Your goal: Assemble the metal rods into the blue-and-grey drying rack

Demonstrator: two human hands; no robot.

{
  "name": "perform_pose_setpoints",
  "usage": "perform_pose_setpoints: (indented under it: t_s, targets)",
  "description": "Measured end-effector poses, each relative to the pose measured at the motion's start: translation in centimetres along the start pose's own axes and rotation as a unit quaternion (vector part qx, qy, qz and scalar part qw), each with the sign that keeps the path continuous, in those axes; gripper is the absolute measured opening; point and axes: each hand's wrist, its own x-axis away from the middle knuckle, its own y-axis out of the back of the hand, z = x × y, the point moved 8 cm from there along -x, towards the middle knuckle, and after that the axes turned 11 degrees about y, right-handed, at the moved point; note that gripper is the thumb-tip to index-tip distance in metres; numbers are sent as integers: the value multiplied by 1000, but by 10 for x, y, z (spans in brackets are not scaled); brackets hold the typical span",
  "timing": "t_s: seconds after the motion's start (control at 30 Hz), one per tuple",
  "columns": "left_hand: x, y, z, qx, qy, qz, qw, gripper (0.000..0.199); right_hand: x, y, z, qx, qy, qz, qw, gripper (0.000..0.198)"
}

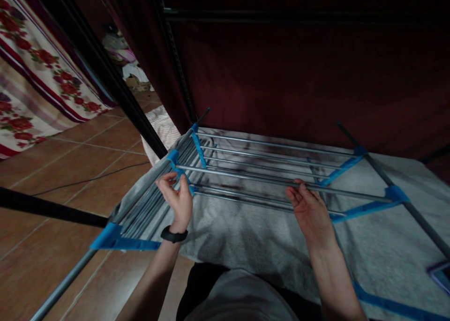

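- Dark red curtain [298, 86]: the largest thing, hanging behind everything from top centre to upper right.
- Tiled floor [45, 227]: spreads over the left side, below a floral curtain [45, 72] at upper left.
- Grey towel-like cloth [242, 236]: lies beneath most of the work, from centre to lower right; what supports it cannot be told.
- Clothes-drying rack [381, 173]: stretches across the middle of the frame, over the cloth, with its left portion reaching out above the tiles at lower left. Grey tubes and thinner rods meet in blue plastic joints.
- Front rod [239, 174]: runs from the blue left joint [173, 156] to the blue right joint [395, 195]. The step in hand appears to be a two-handed adjustment of this rod.
- Right hand [312, 211]: right of centre, its grip nearly closed, thumb and fingertips pinching the front rod well short of the right joint.
- Left hand [176, 197]: left of centre, its grip loosely curled with thumb and fingers parted, just beside the left joint; it seems to have hold of nothing, though whether a fingertip touches cannot be told.
- Next move, as I judge it: the right grip steadies the rod while the left closes on the end by the joint, avoiding any twist.
- Black wristband [174, 235]: the smallest item, on the left wrist.
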Motion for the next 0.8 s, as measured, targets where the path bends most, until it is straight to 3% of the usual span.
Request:
perform_pose_setpoints:
  t_s: [0.1, 0.2, 0.33, 0.5, 0.8]
  targets:
    - [-22, -17, 25, 74, 124, 46, 988, 35, -1, -1, 0, -4, 6, 0, 1000, 21]
    - [-33, -37, 16, 126, 127, 123, 976, 33, -1, 0, -1, -11, 4, -5, 1000, 22]
    - [-34, -37, 6, 157, 147, 112, 970, 34, 1, -1, 0, -22, 4, -8, 1000, 22]
    - [-30, -33, 6, 122, 138, 104, 977, 42, -1, 0, 3, -22, 18, -16, 999, 25]
    - [-30, -33, 2, 119, 139, 93, 979, 37, -2, 2, 2, -19, 20, -19, 999, 26]
